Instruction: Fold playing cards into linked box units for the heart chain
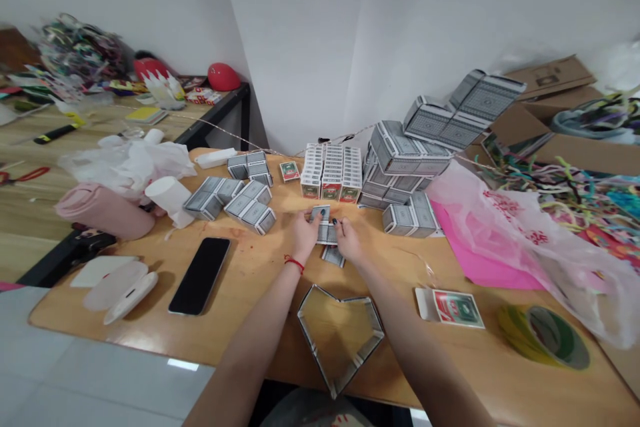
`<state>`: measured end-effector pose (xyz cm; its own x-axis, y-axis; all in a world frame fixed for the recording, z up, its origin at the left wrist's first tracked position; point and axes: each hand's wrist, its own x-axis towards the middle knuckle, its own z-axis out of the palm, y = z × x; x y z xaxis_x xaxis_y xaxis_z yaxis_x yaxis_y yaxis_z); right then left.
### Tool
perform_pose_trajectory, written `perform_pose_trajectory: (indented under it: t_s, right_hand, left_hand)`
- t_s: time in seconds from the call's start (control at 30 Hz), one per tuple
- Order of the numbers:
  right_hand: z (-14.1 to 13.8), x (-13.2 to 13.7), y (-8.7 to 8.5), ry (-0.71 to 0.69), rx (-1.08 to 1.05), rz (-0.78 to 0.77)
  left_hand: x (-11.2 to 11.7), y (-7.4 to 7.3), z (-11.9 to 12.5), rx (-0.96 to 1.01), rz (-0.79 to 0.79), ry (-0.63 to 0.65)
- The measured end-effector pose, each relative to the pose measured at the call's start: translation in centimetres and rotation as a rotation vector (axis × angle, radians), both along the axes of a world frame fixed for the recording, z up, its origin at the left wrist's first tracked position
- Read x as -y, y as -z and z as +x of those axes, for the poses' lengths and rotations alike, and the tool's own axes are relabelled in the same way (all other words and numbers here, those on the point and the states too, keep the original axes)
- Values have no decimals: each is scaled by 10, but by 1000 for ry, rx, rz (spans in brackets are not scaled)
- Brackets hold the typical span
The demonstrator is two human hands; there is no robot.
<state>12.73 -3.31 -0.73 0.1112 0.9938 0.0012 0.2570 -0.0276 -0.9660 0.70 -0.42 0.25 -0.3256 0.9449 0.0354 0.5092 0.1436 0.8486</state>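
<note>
Between my fingers are grey-backed playing cards (327, 234), held at both sides over the middle of the table. My left hand (305, 235) grips their left side with the thumb on top. On the right edge, my right hand (348, 239) pinches them. Just below my hands, another grey-backed card piece (333, 255) lies on the wood, partly covered. Closer to my body is a heart-shaped frame (314, 345) made of cards, hollow in the middle. Three rows of boxed card decks (331, 172) stand beyond my hands.
Grey card-built blocks (400, 153) are stacked high at right, with more blocks (250, 203) at left. A phone (200, 275), an open white case (131, 297), a pink roll (105, 210), an open card box (457, 307), a yellow tape roll (545, 335) and plastic bags surround the work area.
</note>
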Motion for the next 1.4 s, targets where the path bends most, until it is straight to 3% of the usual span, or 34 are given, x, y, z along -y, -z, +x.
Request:
perform_pose_trajectory:
  t_s: [0.3,0.53,0.6,0.73,0.83,1.0,1.2,1.4]
  right_hand:
    - [2,-5,7,-38,1,-13]
    - [5,-4,7,82,-141,11]
    - [8,-4,6,112,-207,7]
    - [20,-4,6,-40,-249,8]
    - [26,-5,11,-108,-248,25]
    - [26,-7,22,-36,-266,63]
    - [26,-6,23,-7,-241,70]
    - [28,-6,21,9,-177,50]
  left_hand:
    - [-1,4,-2,31,30,36]
    - [13,4,-12,377,-34,301]
    - [18,2,-14,483,-12,315]
    - [21,1,-15,591,42,276]
    - [20,2,-15,592,62,280]
    - [19,5,-15,553,73,251]
    - [19,4,-16,475,22,223]
    - [19,5,-18,412,-4,315]
